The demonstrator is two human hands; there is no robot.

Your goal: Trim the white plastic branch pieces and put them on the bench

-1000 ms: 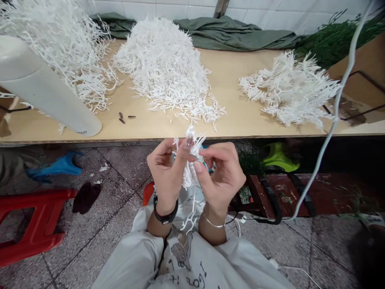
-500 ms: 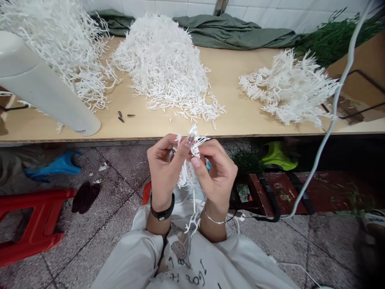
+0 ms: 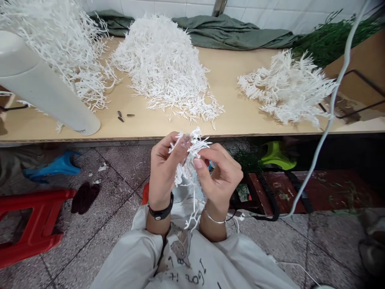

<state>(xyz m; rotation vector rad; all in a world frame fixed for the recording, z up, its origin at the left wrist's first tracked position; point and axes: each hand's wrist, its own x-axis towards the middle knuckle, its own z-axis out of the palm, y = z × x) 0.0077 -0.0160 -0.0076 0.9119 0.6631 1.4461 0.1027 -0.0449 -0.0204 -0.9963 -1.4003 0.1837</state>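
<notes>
Both my hands are raised over my lap, in front of the table's near edge. My left hand (image 3: pixel 164 170) is closed, its thumb and fingers pinching a white branched plastic sprig (image 3: pixel 195 149) with fine needle-like tips. From the right, my right hand (image 3: pixel 221 172) pinches the same sprig between thumb and forefinger. A thin white stem with forked ends (image 3: pixel 194 208) hangs below, between my wrists. Beyond the hands, a large heap of small white sprigs (image 3: pixel 165 64) lies on the tan tabletop (image 3: pixel 228 116). Parts of the sprig are hidden behind my fingers.
A white bottle (image 3: pixel 51 88) stands at the left, by another white branched heap (image 3: pixel 60 48). Seeds (image 3: pixel 120 117) lie nearby. A loose white pile (image 3: pixel 288 88) sits at the right, behind a hanging grey cable (image 3: pixel 325 138). Red (image 3: pixel 39 224) and blue (image 3: pixel 54 166) stools stand on the floor.
My hands have moved slightly apart, the right one a little to the right. More of the white sprig's needle tips now show between the fingers.
</notes>
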